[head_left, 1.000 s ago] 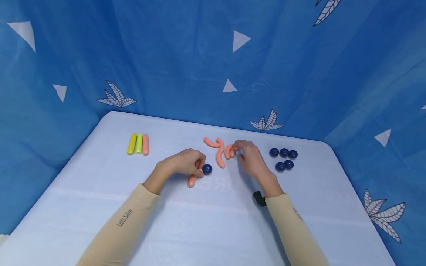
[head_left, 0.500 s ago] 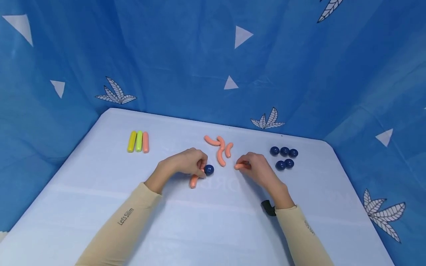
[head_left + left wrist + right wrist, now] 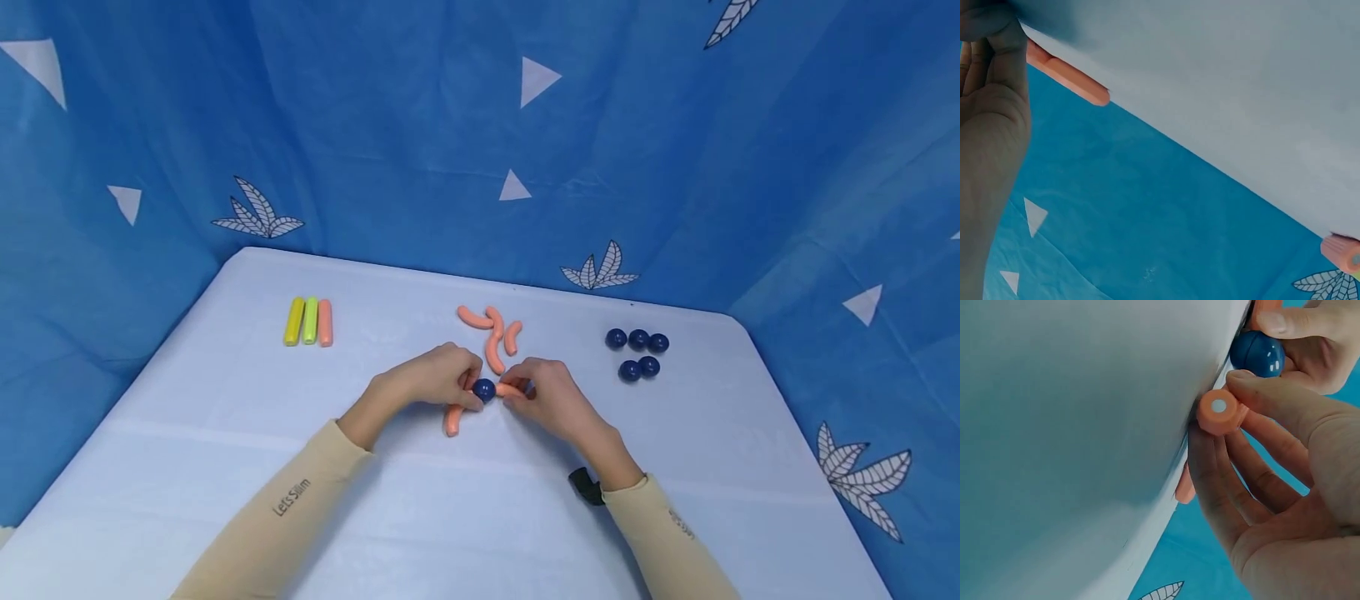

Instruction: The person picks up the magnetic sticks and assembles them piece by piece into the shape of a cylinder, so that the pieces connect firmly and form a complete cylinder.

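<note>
My left hand [image 3: 441,375] pinches a curved orange magnetic rod [image 3: 452,421] just above the table. At that rod's upper end sits a shiny navy ball [image 3: 484,390], right by the fingertips. From the other side, my right hand [image 3: 551,398] holds a second curved orange rod [image 3: 512,390] between thumb and fingers, one end right at the ball. The right wrist view shows the pale disc in this rod's near end [image 3: 1217,412], with the navy ball [image 3: 1257,355] beyond the thumb. In the left wrist view, only part of the left hand [image 3: 991,81] shows.
Several curved orange rods [image 3: 495,354] lie behind the hands. Straight yellow, lime and orange rods [image 3: 325,323] stand side by side at the left. Several navy balls [image 3: 638,339] are grouped at the right. A dark bent piece [image 3: 585,486] lies by the right sleeve.
My right hand has taken one orange rod from the group at the back and brought it forward and left to the ball. The left hand, with rod and ball, has shifted slightly right.
</note>
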### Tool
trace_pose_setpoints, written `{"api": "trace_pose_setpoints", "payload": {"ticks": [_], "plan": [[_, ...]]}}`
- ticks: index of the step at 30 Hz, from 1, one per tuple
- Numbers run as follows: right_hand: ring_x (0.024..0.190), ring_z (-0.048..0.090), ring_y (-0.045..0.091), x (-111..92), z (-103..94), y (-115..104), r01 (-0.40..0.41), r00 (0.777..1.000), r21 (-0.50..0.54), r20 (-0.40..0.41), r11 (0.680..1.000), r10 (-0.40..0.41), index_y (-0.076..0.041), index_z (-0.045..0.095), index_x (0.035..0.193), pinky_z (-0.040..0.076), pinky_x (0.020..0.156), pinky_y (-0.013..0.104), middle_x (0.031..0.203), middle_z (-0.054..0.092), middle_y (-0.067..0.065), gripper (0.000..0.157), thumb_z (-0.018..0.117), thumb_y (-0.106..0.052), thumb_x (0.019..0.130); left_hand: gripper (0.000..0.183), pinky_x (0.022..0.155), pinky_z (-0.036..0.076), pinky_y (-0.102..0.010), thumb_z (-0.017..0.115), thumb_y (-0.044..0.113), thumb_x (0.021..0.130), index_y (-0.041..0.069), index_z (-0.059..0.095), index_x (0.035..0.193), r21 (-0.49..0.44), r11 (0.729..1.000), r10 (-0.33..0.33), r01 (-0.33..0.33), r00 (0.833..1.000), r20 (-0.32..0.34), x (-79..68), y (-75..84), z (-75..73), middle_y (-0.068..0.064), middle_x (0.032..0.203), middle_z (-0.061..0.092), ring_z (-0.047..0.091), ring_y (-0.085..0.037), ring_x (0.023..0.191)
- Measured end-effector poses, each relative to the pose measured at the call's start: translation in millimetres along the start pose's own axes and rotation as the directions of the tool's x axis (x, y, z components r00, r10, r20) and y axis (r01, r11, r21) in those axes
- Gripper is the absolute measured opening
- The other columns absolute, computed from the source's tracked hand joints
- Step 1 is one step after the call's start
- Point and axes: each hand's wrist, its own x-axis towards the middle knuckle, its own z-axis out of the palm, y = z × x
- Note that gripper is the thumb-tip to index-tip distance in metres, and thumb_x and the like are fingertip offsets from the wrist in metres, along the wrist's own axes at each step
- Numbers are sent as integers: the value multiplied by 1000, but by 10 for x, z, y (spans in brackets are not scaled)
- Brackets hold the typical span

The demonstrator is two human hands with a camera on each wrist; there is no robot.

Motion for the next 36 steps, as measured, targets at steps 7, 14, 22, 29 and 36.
{"api": "trace_pose_setpoints", "payload": {"ticks": [7, 14, 22, 29, 36], "plan": [[86, 70, 11, 16, 9, 4, 77, 997, 73, -12, 994, -76, -13, 81, 108, 61, 78, 34, 96, 77, -2, 14, 81, -17, 95, 24, 65, 40, -27, 82, 37, 93, 19, 67, 88, 37, 998, 46, -41, 991, -127, 55, 97, 101, 3, 72, 58, 51, -11, 66], [93, 73, 20, 12, -240, 90, -94, 992, 35, -79, 995, 97, -5, 79, 113, 62, 82, 38, 101, 78, 6, 22, 80, -16, 95, 23, 68, 42, -29, 82, 26, 93, 18, 65, 81, 138, 990, 30, -7, 987, -159, 69, 143, 132, 4, 75, 59, 53, -14, 70], [105, 67, 43, -266, -835, 484, -514, 849, -199, -257, 834, 461, 9, 71, 122, 56, 86, 54, 118, 70, 30, 34, 78, -7, 92, 24, 64, 42, -29, 79, 22, 92, 15, 61, 78, 141, 981, -117, 133, 986, -117, -9, 90, -10, 2, 67, 57, 54, -15, 65], [104, 66, 47, -317, -935, 551, -621, 784, -247, -192, 744, 590, 12, 68, 124, 56, 84, 56, 123, 67, 35, 39, 79, -7, 91, 27, 61, 40, -28, 80, 23, 91, 14, 62, 73, 172, 971, -146, 163, 983, -112, -48, 39, -95, 2, 64, 55, 53, -15, 63], [94, 68, 37, -272, -859, 559, -596, 801, -223, -101, 771, 590, 6, 71, 123, 58, 79, 47, 111, 72, 28, 37, 80, -11, 92, 32, 60, 38, -27, 82, 25, 92, 14, 61, 71, 173, 975, -121, 140, 986, -119, -42, 18, -93, 4, 61, 50, 50, -13, 62]]}}
